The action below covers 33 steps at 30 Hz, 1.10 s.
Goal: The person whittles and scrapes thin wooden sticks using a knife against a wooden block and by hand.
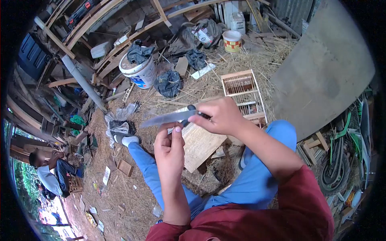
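My right hand (219,115) is wrapped round the black handle of a knife (165,119). Its blade points left and lies just above the fingertips of my left hand (169,146). Thumb and forefinger of that left hand are pinched together on something small and brownish, too small to name. Below the hands, between my legs, is a pale wooden board (205,144). Dark parts show behind the knife near the board's far end, partly covered, and I cannot tell what they are.
Beyond my right hand stands a small wooden cage (245,94) with thin bars. A large sheet (321,72) leans at the right. Farther off are a white bucket (138,72) and a smaller bucket (232,41). Another person (50,172) sits at the far left. Straw covers the ground.
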Tool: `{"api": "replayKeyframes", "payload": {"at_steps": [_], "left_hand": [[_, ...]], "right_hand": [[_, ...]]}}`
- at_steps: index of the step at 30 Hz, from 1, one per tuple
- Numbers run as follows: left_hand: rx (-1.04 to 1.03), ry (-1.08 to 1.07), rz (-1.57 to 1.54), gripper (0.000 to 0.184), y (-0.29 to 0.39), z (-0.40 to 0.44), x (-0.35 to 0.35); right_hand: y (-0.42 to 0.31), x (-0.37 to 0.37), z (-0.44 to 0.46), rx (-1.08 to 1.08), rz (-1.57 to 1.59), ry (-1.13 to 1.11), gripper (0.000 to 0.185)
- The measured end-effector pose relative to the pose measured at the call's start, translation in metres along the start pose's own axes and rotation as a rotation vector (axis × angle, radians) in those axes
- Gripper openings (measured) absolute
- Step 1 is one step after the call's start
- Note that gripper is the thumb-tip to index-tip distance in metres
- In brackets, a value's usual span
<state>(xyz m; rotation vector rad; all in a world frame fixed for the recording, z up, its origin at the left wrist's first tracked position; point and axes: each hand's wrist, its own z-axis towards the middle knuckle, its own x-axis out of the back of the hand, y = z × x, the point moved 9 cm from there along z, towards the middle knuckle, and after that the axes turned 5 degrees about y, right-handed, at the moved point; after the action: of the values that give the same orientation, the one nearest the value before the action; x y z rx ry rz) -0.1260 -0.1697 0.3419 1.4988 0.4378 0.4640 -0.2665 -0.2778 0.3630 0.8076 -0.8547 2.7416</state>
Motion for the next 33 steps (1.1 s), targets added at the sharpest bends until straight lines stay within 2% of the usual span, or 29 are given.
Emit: {"api": "replayKeyframes", "payload": {"at_steps": [1, 4, 7, 9, 14, 16, 18, 20, 21, 24, 29, 30, 32, 33], "left_hand": [[0.011, -0.004, 0.012, 0.011, -0.002, -0.002, -0.001], [0.04, 0.014, -0.022, 0.012, -0.003, -0.001, 0.0], [-0.006, -0.056, -0.014, 0.011, 0.004, 0.0, -0.004], [0.055, -0.094, -0.113, 0.011, 0.005, -0.006, -0.008], [0.048, -0.018, -0.023, 0.01, -0.001, -0.001, -0.005], [0.07, -0.008, -0.003, 0.01, -0.002, -0.003, -0.004], [0.032, -0.017, -0.007, 0.01, 0.003, -0.004, -0.004], [0.022, -0.067, -0.04, 0.01, 0.004, -0.005, -0.005], [0.027, -0.061, -0.048, 0.01, 0.004, -0.006, -0.004], [0.008, -0.029, -0.043, 0.01, 0.004, -0.001, -0.003], [0.062, 0.018, -0.015, 0.01, 0.0, -0.007, -0.002], [0.062, 0.015, -0.005, 0.01, -0.001, -0.006, 0.0], [0.022, -0.053, -0.015, 0.014, -0.001, -0.002, -0.004], [0.013, -0.06, -0.019, 0.014, 0.002, -0.002, -0.005]], "right_hand": [[-0.01, 0.001, -0.002, 0.047, 0.003, -0.044, 0.045], [-0.005, -0.001, -0.002, 0.02, -0.068, -0.091, 0.045], [0.03, 0.005, 0.006, -0.107, -0.139, -0.05, 0.044], [0.038, 0.014, 0.009, -0.179, -0.126, -0.005, 0.041], [0.001, 0.005, -0.002, -0.018, -0.014, 0.011, 0.045], [-0.01, -0.001, -0.003, 0.05, -0.067, -0.093, 0.046], [0.001, -0.001, 0.001, 0.017, -0.063, -0.096, 0.047], [0.046, 0.003, 0.005, -0.226, -0.136, -0.021, 0.055], [0.047, 0.01, 0.006, -0.228, -0.116, -0.018, 0.055], [0.017, 0.018, 0.007, -0.083, -0.005, 0.069, 0.053], [-0.015, 0.004, -0.002, 0.066, 0.014, -0.037, 0.048], [-0.009, 0.001, -0.002, 0.06, 0.018, -0.03, 0.048], [0.031, -0.002, 0.001, -0.184, -0.08, -0.023, 0.056], [0.035, 0.005, 0.006, -0.161, -0.174, -0.01, 0.056]]}}
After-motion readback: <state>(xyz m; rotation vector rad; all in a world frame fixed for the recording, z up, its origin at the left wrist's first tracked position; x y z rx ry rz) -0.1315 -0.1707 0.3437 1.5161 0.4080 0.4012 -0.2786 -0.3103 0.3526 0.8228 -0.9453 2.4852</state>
